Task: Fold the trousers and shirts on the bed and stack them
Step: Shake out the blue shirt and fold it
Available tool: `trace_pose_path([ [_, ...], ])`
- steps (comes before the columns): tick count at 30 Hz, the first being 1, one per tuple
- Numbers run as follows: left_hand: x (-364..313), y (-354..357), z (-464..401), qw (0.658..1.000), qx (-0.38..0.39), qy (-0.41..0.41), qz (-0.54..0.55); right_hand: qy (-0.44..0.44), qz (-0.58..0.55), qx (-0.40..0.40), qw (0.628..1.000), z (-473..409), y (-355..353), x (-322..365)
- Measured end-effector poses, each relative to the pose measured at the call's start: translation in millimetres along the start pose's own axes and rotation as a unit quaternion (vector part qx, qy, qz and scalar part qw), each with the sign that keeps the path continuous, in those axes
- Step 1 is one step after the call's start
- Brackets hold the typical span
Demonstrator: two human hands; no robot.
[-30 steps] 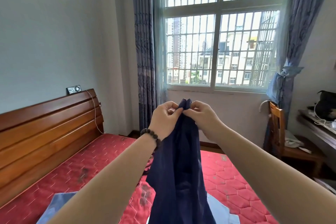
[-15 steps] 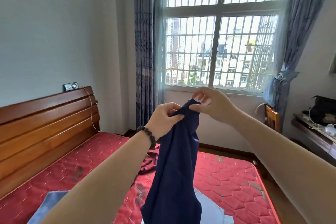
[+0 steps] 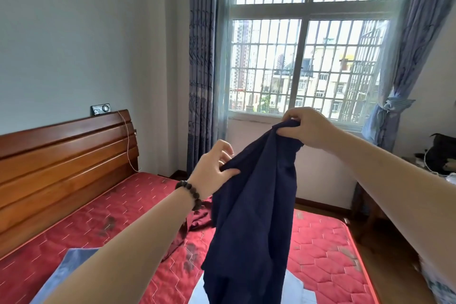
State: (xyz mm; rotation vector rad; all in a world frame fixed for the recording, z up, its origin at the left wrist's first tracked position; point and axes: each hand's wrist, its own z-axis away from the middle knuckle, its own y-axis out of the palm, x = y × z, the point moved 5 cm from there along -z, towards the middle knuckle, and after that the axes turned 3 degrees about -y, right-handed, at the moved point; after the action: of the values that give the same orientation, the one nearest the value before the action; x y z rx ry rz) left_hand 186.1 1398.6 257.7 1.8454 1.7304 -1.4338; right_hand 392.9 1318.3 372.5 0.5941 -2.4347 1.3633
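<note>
Two hands, close together a second ago, now stand apart: the right hand [image 3: 309,128] pinches the navy garment [image 3: 251,217] by its top edge, higher; the left hand [image 3: 213,173] pinches a lower edge. Cloth hangs below both grips above the bed [image 3: 325,249], where a maroon garment [image 3: 197,219] lies.

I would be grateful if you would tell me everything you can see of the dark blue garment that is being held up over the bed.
The navy garment is plain, dark blue, thin-looking cloth, unfolded and hanging in soft vertical creases above the red mattress. Whether it is a shirt or trousers cannot be told. The right hand grips its highest edge; the left hand, lower, pinches another part of the top edge, so that edge slopes up to the right. Its lower end runs out of the bottom of the picture, in front of a pale cloth on the bed.
</note>
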Motion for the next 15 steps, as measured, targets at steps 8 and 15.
trace_pose_path([
  [8, -1.6, -2.2, 9.4, 0.984, -0.061, 0.099, -0.138, -0.013, -0.011, -0.020, 1.000, -2.3, 14.2, 14.8],
  [15, 3.2, 34.6, 9.2, 0.999, 0.027, -0.005, -0.019, -0.067, 0.002, 0.043, 0.997, 0.9, 23.6, 29.1],
])
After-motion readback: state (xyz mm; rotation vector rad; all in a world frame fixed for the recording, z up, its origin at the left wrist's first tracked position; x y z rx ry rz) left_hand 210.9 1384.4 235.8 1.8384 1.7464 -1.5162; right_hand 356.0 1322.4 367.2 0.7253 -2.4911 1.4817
